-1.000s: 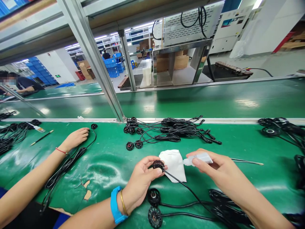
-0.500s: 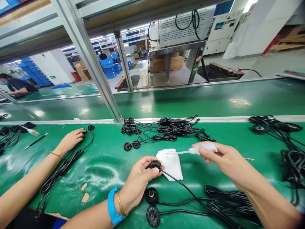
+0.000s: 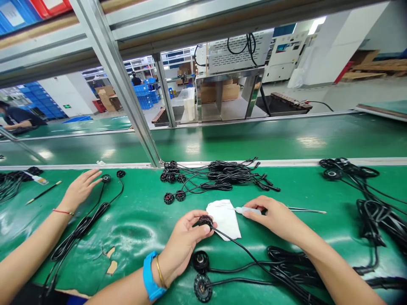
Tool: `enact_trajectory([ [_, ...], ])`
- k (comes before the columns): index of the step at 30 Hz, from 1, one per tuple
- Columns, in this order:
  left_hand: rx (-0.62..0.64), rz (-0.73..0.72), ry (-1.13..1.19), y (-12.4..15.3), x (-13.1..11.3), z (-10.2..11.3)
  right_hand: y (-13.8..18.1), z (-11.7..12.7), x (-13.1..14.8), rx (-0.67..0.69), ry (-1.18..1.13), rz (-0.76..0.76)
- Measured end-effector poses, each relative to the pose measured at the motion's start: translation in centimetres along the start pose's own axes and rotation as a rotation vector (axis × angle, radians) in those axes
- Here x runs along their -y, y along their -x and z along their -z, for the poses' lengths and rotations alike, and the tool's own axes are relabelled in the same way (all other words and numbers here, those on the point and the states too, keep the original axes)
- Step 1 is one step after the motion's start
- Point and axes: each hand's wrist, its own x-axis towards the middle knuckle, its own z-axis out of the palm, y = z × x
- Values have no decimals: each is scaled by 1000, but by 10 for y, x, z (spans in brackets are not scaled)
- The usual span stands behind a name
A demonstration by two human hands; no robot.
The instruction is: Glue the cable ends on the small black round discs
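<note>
My left hand [image 3: 186, 237], with a blue band and a gold bangle at the wrist, pinches a small round black part [image 3: 205, 220] on the end of a black cable [image 3: 241, 250]. My right hand [image 3: 270, 216] grips a small translucent dropper bottle [image 3: 249, 211], low over the mat. Its thin nozzle points left onto a folded white cloth [image 3: 225, 220], just right of the round part. Whether the nozzle touches the cloth I cannot tell. Below my left hand lie two more round black parts [image 3: 202, 288] with cables.
At left, a co-worker's hand [image 3: 79, 190] is beside a cabled round part [image 3: 106, 178]. Bundled cables [image 3: 222, 173] lie at the back; more [image 3: 369, 220] lie at right. A thin pale tool [image 3: 308, 210] rests behind my right hand. A metal post [image 3: 127, 93] rises at the bench's back.
My right hand has come down and left with the dropper bottle, bringing its nozzle over the cloth. My left hand keeps its grip. The co-worker's hand has come off the round part.
</note>
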Motion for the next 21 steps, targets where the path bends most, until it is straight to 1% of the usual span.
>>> enact_trajectory([
  [2, -4, 0, -3, 0, -1, -2, 5, 0, 7, -64, 29, 44],
  [4, -20, 6, -4, 0, -2, -4, 15, -2, 22, -155, 29, 147],
  [6, -34, 16, -4, 1, -3, -5, 27, -9, 42, -226, 6, 317],
  [9, -34, 19, -5, 1, -4, -6, 44, -29, 66, -240, 21, 585],
  [11, -32, 11, -9, 1, -3, -5, 50, -45, 73, -256, 66, 690],
  [13, -39, 1, -19, 0, -3, -5, 51, -57, 76, -275, 108, 731],
  [15, -52, -10, -32, 0, -2, -5, 51, -64, 76, -306, 146, 748],
  [19, -71, -5, -61, 1, -2, -7, 51, -63, 77, -382, 217, 744],
  [21, -68, 3, -79, 2, -1, -7, 51, -62, 77, -394, 229, 730],
])
